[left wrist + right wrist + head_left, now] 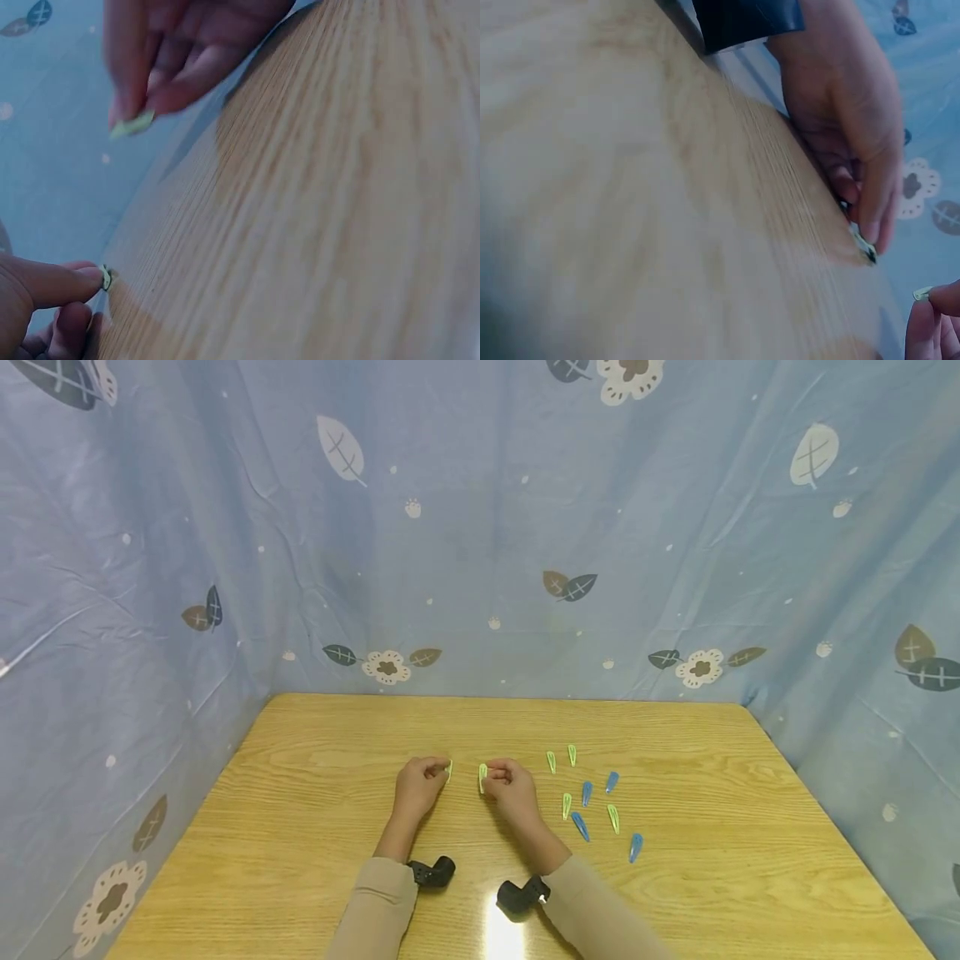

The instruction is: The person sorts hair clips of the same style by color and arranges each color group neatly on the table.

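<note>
My left hand [417,787] pinches a yellow-green snap hair clip [449,771] between thumb and fingertips, just left of the table's middle. In the left wrist view that clip [106,277] is at the lower left, close to the wood. Facing it, my right hand [513,789] pinches a second yellow-green hair clip [482,778], which stands roughly upright. The right wrist view shows this second clip [922,293] raised at the lower right edge. A small gap separates the two clips.
Right of my right hand lie several yellow-green hair clips [613,818] and several blue hair clips [636,847], scattered on the wooden table [300,827]. A blue patterned curtain [480,543] hangs behind the table and along both sides. Each wrist wears a black camera [433,872].
</note>
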A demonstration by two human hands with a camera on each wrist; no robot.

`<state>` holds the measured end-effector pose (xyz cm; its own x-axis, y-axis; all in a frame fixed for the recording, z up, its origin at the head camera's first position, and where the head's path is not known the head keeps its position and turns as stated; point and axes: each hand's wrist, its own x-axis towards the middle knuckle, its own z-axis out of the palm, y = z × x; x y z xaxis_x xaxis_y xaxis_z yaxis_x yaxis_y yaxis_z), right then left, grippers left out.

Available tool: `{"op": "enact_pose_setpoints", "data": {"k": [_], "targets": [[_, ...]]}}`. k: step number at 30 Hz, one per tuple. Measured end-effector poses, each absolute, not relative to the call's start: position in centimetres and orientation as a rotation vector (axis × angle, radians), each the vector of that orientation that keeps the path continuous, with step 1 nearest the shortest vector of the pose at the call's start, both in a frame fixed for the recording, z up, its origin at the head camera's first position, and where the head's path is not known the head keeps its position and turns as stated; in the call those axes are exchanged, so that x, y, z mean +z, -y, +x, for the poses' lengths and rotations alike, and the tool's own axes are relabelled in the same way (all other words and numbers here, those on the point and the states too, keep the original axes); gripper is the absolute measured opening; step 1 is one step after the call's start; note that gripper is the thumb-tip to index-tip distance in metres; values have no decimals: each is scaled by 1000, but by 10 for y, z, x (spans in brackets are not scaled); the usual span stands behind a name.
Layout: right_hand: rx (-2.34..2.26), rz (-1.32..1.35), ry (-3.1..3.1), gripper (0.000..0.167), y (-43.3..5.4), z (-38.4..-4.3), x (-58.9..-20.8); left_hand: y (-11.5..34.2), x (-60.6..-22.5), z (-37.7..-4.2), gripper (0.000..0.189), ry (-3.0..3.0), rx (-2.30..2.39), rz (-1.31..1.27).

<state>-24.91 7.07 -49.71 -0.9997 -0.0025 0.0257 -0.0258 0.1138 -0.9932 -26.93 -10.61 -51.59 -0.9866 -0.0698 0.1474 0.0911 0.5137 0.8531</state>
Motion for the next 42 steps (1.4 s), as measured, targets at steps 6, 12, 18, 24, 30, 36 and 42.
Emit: {"op": "enact_pose_setpoints", "data": {"k": [6, 12, 18, 24, 30, 36, 42], "targets": [[1980, 18, 2401, 26, -50, -264, -509, 107, -516, -269, 18, 2604, -1480, 13], [1828, 15, 2508, 23, -35, -271, -511, 107, -517, -268, 18, 2615, -1469, 2], [1724, -14, 2595, 18, -29, -276, -507, 105, -517, -267, 18, 2614, -1467, -6], [1653, -25, 2677, 18, -27, -279, -501, 105, -515, -267, 18, 2614, -1465, -16], [1579, -43, 2722, 19, -24, -278, -495, 105, -514, -268, 18, 2624, -1448, -16], [1525, -46, 2737, 19, -22, -279, -493, 105, -514, -268, 18, 2612, -1441, -15], [1543, -61, 2725, 20, -22, -280, -493, 104, -514, -269, 18, 2611, -1432, -8]]}}
